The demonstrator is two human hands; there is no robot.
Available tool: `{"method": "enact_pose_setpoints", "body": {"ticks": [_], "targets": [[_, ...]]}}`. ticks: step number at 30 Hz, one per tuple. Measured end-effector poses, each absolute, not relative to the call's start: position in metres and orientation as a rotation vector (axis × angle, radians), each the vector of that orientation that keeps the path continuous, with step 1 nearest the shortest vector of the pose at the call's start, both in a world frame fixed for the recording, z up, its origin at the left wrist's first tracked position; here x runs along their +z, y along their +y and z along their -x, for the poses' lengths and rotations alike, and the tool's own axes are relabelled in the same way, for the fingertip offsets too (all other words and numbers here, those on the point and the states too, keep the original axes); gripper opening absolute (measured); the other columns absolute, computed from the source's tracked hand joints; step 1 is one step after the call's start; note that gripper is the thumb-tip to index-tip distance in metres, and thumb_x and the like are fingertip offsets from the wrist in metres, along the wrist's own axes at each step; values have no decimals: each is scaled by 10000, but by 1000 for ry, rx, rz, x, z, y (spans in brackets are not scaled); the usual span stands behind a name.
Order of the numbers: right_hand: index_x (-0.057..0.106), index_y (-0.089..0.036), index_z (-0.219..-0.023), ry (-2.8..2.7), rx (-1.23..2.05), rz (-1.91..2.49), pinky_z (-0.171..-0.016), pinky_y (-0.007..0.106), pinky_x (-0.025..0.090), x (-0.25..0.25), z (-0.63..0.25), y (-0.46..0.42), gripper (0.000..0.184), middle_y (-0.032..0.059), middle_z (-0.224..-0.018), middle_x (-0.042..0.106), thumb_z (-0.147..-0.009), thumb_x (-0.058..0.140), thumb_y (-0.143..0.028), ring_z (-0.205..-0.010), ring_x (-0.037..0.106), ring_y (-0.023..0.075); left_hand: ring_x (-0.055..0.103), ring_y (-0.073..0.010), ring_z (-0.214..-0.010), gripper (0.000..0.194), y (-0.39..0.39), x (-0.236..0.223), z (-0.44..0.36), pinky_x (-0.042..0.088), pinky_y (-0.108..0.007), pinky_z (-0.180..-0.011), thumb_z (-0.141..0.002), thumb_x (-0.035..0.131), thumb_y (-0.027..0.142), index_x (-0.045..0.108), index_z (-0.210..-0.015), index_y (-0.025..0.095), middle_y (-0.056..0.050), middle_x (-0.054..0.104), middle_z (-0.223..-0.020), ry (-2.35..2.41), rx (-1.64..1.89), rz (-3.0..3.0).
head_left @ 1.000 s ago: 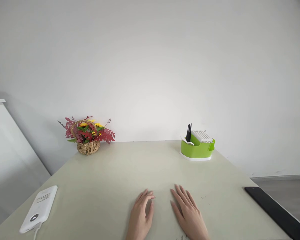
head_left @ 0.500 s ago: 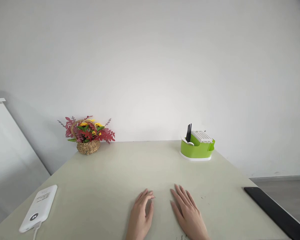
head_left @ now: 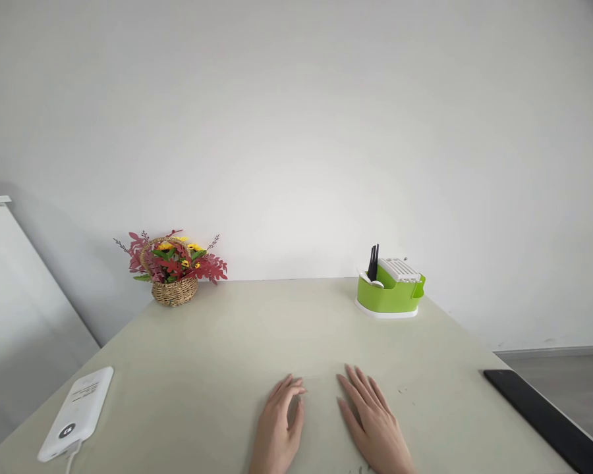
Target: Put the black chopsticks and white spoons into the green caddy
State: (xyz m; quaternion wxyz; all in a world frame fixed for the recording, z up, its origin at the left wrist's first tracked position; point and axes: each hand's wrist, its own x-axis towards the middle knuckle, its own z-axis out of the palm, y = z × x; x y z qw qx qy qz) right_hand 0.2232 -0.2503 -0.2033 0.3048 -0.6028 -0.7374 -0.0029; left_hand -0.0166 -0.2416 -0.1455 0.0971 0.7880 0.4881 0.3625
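My left hand point(head_left: 279, 424) rests on its side on the pale green table point(head_left: 217, 368), fingers loosely curved and thumb apart from them, holding nothing. To its right my right hand point(head_left: 373, 421) lies palm down on the tabletop, fingers stretched forward and thumb spread. A gap of bare tabletop separates the two hands. Beyond them, at the back right, stands a green cutlery holder point(head_left: 386, 299) on a white base. Black-handled utensils point(head_left: 373, 263) and white spoons point(head_left: 373, 282) stick out of its open side, and a white slotted rack point(head_left: 400, 268) covers the other part.
A wicker basket point(head_left: 174, 291) of red leaves and yellow flowers stands at the back left. A white power bank point(head_left: 77, 413) with a cable plugged in lies at the left edge. Along the right edge lies a black flat device point(head_left: 543, 415). A wall point(head_left: 296, 131) rises behind the table.
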Motion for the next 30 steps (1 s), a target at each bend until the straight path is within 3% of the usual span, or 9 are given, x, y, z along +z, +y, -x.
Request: {"method": "enact_pose_setpoints", "body": {"ticks": [8, 12, 16, 20, 23, 27, 30], "targets": [[485, -269, -1546, -1958, 154, 1583, -1261, 481, 311, -207, -237, -243, 560, 25, -1642, 401, -1043, 437, -509, -1521, 359, 263, 614, -255, -1329, 193, -243, -145, 15, 576, -443, -1063, -1009, 521, 300, 701, -1080, 298, -33, 753, -1257, 1429, 1078, -2279], [380, -224, -1593, -1816, 256, 1596, -1244, 474, 325, -217, -266, -206, 636, 82, -1641, 405, -1020, 424, -497, -1509, 381, 268, 620, -255, -1322, 176, -243, -146, 16, 582, -427, -1051, -997, 543, 302, 709, -1056, 300, -40, 759, -1242, 1429, 1110, -2247], [245, -128, -1619, -1481, 237, 1713, -1190, 511, 368, -208, -316, -153, 754, 198, -1643, 345, -957, 413, -448, -1482, 403, 342, 619, -256, -1323, 198, -243, -147, 18, 568, -433, -1068, -1002, 527, 312, 717, -1056, 287, -56, 759, -1241, 1434, 1079, -2228], [135, -91, -1634, -1163, 130, 1893, -1098, 527, 444, -181, -374, -114, 925, 257, -1669, 185, -874, 506, -466, -1427, 441, 438, 614, -259, -1328, 216, -242, -146, 20, 546, -461, -1095, -1005, 514, 326, 720, -1037, 273, -58, 758, -1244, 1454, 1048, -2193], [96, -128, -1641, -1176, 94, 1964, -1103, 547, 425, -170, -412, -94, 974, 262, -1675, 116, -834, 554, -422, -1395, 470, 461, 615, -259, -1326, 226, -242, -146, 22, 543, -464, -1098, -1005, 509, 334, 725, -1034, 272, -60, 757, -1244, 1465, 1044, -2179], [110, -140, -1633, -1320, 97, 2088, -1102, 578, 410, -172, -443, -71, 968, 271, -1674, 111, -824, 567, -410, -1457, 373, 491, 615, -251, -1325, 240, -241, -148, 25, 536, -459, -1107, -1015, 494, 353, 721, -1039, 279, -54, 755, -1249, 1459, 1031, -2195], [160, -132, -1619, -1418, 155, 2127, -1074, 567, 433, -177, -447, -59, 955, 293, -1645, 201, -808, 592, -391, -1429, 426, 477, 607, -251, -1334, 257, -240, -150, 27, 541, -453, -1101, -1024, 478, 369, 717, -1046, 277, -62, 747, -1266, 1456, 1020, -2202]]}}
